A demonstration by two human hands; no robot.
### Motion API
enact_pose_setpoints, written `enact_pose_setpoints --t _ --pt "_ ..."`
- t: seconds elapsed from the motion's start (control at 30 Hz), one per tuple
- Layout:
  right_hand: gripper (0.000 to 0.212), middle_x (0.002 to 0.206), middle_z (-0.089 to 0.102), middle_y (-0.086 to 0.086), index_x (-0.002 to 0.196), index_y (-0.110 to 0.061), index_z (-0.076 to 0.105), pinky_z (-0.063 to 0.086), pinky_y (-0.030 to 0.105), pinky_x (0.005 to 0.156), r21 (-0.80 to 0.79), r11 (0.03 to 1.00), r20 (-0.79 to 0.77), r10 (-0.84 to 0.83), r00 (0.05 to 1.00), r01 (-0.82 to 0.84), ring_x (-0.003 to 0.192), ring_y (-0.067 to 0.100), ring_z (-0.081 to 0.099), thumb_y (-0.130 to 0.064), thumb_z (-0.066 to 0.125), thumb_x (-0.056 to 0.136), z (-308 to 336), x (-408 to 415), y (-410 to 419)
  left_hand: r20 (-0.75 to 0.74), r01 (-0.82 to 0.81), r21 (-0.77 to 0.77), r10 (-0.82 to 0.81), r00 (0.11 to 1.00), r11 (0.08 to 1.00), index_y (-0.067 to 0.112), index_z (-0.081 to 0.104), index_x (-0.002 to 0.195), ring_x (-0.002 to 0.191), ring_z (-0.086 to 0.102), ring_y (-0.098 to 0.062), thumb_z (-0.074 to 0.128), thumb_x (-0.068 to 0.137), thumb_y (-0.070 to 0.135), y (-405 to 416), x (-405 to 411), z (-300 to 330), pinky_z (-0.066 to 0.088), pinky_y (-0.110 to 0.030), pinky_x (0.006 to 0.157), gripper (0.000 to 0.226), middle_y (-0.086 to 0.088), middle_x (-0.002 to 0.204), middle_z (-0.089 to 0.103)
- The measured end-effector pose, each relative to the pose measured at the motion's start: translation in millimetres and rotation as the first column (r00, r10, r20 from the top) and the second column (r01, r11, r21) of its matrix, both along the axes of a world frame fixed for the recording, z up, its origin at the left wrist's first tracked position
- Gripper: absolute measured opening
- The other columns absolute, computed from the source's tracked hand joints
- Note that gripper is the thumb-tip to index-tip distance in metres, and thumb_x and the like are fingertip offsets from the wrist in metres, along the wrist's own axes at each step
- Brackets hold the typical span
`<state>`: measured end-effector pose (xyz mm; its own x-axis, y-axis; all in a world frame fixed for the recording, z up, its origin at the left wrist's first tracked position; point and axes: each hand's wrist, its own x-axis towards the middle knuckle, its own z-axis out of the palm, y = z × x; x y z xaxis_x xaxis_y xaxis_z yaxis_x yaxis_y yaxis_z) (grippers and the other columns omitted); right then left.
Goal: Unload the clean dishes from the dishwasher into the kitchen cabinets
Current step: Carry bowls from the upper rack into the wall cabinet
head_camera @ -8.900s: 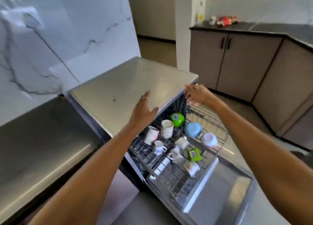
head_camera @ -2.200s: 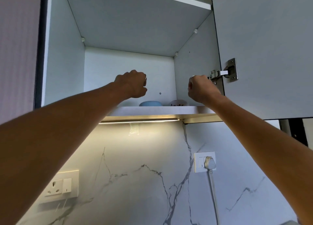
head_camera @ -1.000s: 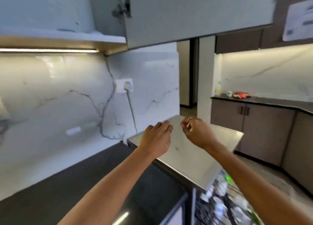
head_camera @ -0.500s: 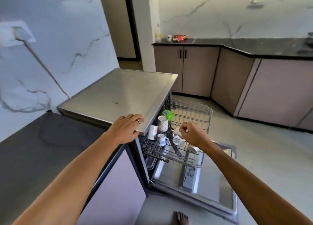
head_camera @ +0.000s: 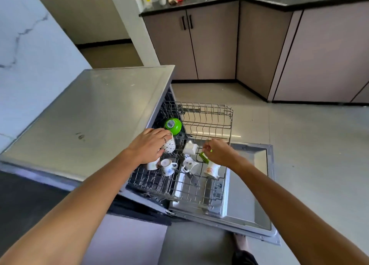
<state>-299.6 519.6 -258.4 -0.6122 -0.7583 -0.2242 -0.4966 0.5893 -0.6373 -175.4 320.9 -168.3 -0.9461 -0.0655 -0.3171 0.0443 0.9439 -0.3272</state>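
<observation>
Both hands reach into the pulled-out dishwasher rack (head_camera: 209, 113) — the left hand (head_camera: 148, 145) curls over a white speckled mug (head_camera: 169, 145), gripping its rim, while the right hand (head_camera: 218, 152) pinches a green dish (head_camera: 204, 157) beside a white square dish (head_camera: 189, 148).

My left hand (head_camera: 148, 146) curls over a white speckled mug (head_camera: 169, 145) in the pulled-out dishwasher rack (head_camera: 207, 117), just near of an upturned green bowl (head_camera: 173, 125). My right hand (head_camera: 218, 153) pinches a small green dish (head_camera: 203, 157), beside a white square dish (head_camera: 190, 148). More mugs sit nearer me over the open door (head_camera: 249, 195).
</observation>
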Motion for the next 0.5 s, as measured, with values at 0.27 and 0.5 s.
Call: enact_pose_setpoints --t 0.27,0.5 --pt "0.024 0.103 0.066 0.012 0.104 -0.005 0.063 0.052 0.030 0.072 0.166 0.980 0.032 0.108 0.994 -0.112 0.089 0.025 0.064 -0.019 0.045 0.096 -69.6 -70.4 -21.8 0.140 0.028 -0.097 -0.014 0.990 0.995 0.021 0.027 0.148 0.146 0.013 -0.015 0.042 0.097 0.025 -57.6 -62.6 -48.2 0.002 -0.037 0.119 0.053 0.002 0.158 0.019" --pt "0.028 0.117 0.062 0.012 0.113 -0.009 0.062 0.053 0.039 0.085 0.221 0.951 0.071 0.205 0.976 -0.216 0.103 0.030 0.062 -0.019 0.045 0.094 -98.7 -93.7 -96.4 -0.018 0.155 0.045 -0.154 0.988 0.987 0.019 0.072 0.104 0.111 0.063 -0.016 0.056 0.077 0.023 -98.8 -72.0 -65.0 0.033 -0.033 0.097 0.032 0.003 0.110 0.071"
